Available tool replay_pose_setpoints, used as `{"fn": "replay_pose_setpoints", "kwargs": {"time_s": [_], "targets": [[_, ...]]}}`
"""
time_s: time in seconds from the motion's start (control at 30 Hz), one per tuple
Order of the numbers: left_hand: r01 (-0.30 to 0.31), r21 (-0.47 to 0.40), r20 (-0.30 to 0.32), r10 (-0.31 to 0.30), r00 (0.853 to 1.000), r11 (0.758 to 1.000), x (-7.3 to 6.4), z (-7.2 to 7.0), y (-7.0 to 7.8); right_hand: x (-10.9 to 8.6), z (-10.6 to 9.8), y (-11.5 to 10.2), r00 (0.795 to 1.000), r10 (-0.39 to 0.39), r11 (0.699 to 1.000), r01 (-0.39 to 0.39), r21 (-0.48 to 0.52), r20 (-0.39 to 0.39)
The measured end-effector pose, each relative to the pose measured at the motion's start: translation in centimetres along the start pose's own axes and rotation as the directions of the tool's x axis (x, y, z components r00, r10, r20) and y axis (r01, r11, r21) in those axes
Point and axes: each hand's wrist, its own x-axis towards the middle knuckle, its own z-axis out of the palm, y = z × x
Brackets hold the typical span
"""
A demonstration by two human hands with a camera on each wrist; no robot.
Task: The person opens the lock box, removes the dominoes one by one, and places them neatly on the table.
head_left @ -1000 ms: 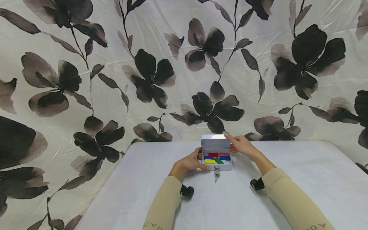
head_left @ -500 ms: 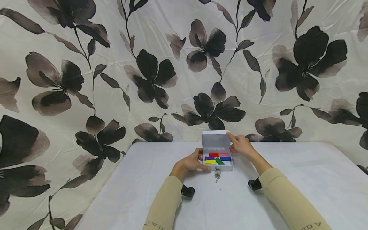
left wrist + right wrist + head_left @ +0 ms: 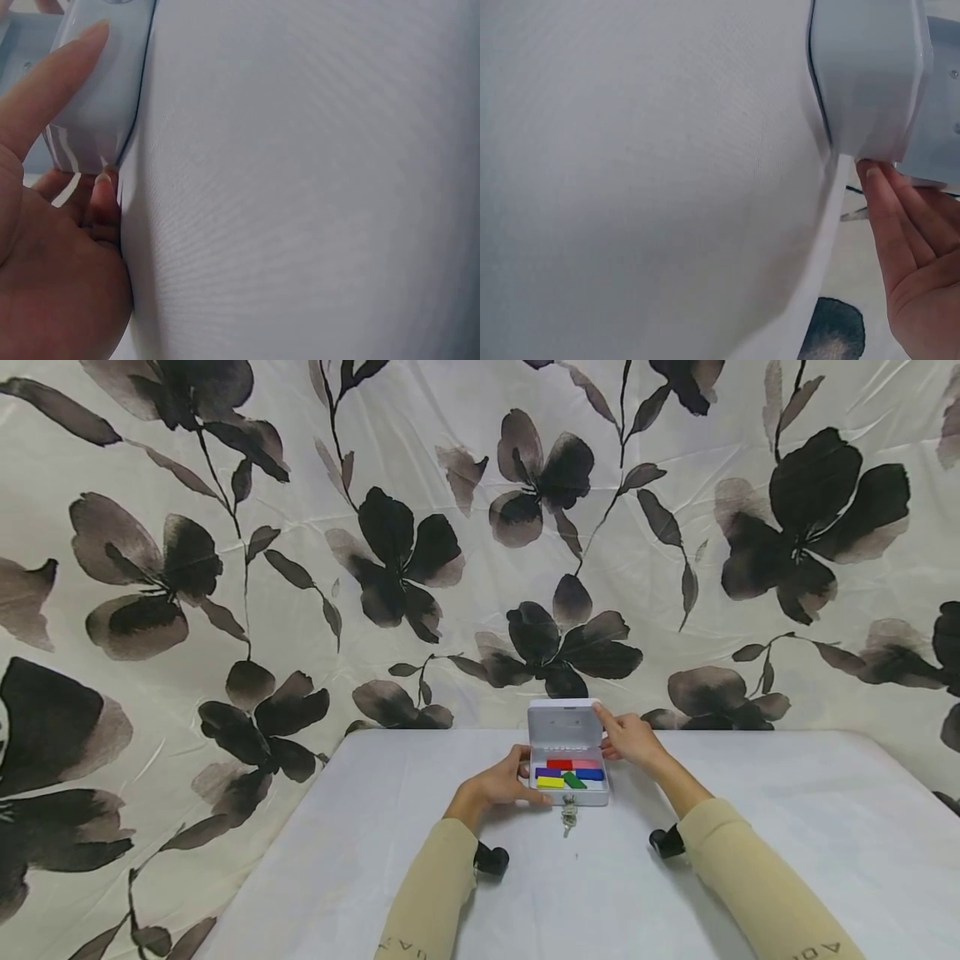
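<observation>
A small white metal cash box (image 3: 592, 797) stands on the table with its lid (image 3: 564, 725) raised. Inside lie several colored blocks: red (image 3: 558, 765), pink (image 3: 585, 764), purple (image 3: 548, 772), blue (image 3: 588, 774), yellow (image 3: 551, 782) and green (image 3: 574, 780). Small keys (image 3: 569, 817) hang from the lock at the front. My left hand (image 3: 498, 781) grips the box's left side, thumb across the front wall and fingers at the side. My right hand (image 3: 632, 739) holds the lid's right edge with a raised digit at the upper corner; its other fingers (image 3: 889, 214) touch the box's right side.
A white cloth covers the table (image 3: 375, 835). Behind its far edge hangs a floral-printed fabric (image 3: 420, 435), close behind the box. Black wrist cameras (image 3: 492, 860) sit at both sleeve cuffs.
The lid has swung so that more of its inner face shows and it stands taller above the box. My right hand moved slightly with it; the left hand keeps its grip.
</observation>
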Motion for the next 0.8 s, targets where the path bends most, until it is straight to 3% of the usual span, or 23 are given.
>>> {"fn": "replay_pose_setpoints", "kwargs": {"time_s": [0.37,0.67,0.8], "targets": [[0.001,-0.002,0.007,-0.001,1.000,1.000,0.0,0.0,-0.1,-1.0,-0.4,-0.4,0.998,-0.051,0.997,0.052,-0.064,0.024],[-0.010,0.001,0.009,0.010,1.000,1.000,-0.3,0.0,0.3,-2.0,-1.7,-0.3,0.977,-0.210,0.957,0.212,-0.197,0.033],[-0.007,0.002,0.009,0.007,1.000,1.000,-0.3,0.0,0.2,-2.6,-1.8,-0.4,0.956,-0.288,0.930,0.294,-0.221,0.060]]}}
